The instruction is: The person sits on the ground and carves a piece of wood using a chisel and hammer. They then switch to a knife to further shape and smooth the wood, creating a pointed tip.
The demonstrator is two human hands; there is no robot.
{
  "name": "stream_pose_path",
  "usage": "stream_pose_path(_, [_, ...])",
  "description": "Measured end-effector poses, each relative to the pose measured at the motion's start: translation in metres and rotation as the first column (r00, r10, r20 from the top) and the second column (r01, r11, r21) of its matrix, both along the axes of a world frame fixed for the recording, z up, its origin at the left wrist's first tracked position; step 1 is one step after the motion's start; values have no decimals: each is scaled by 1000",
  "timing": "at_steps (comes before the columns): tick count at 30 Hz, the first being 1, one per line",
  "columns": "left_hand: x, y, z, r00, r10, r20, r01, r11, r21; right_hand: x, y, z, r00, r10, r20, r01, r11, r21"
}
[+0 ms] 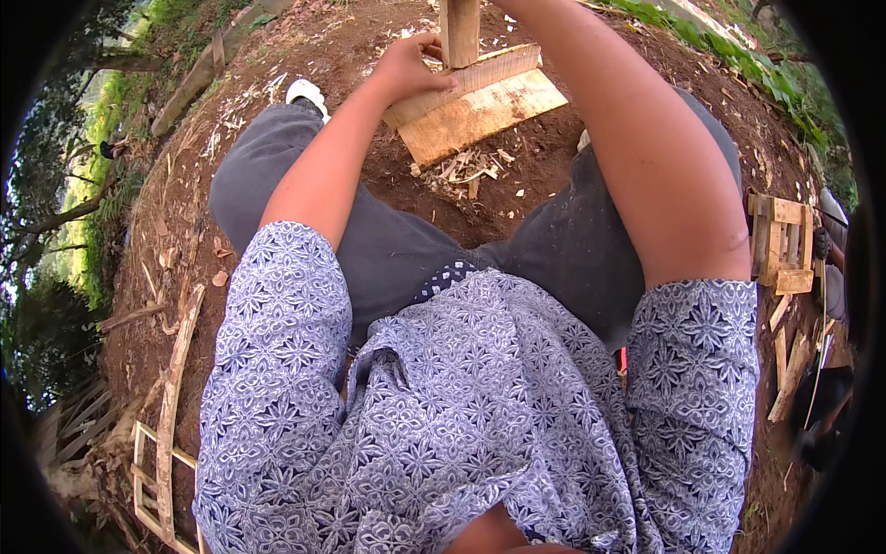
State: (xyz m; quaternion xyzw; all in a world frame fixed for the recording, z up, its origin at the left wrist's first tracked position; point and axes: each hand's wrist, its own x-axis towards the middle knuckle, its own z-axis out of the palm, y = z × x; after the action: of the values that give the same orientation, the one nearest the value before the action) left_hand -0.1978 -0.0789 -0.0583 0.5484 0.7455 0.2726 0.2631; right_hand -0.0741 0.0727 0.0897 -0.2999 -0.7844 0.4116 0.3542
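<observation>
Left hand (413, 72) just left of the wooden post (460, 35), fingers (427, 42) bent — right forearm (614, 88) slanting to its right, right hand unseen.

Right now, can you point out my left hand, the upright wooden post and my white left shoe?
Left hand (412, 69): head view, back of the hand.
Upright wooden post (460, 37): head view, its near face.
White left shoe (305, 93): head view, its upper.

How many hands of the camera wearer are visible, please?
1: the left hand, with its thumb at the wooden plank. The right hand is out of view beyond the upper edge.
</observation>
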Motion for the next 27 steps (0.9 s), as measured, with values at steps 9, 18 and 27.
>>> stream_pose_path(9, [54,-25,-111,984,20,175,-14,999,-38,50,-26,-144,976,-22,215,39,997,-73])
stream_pose_path(18, [48,-44,-142,998,47,44,-39,985,-167,44,-38,-160,984,-2,176,17,996,-85])
stream_pose_path(27, [66,-42,-125,985,20,-171,-87,916,-393,43,-54,-121,997,-59,50,63,994,-87])
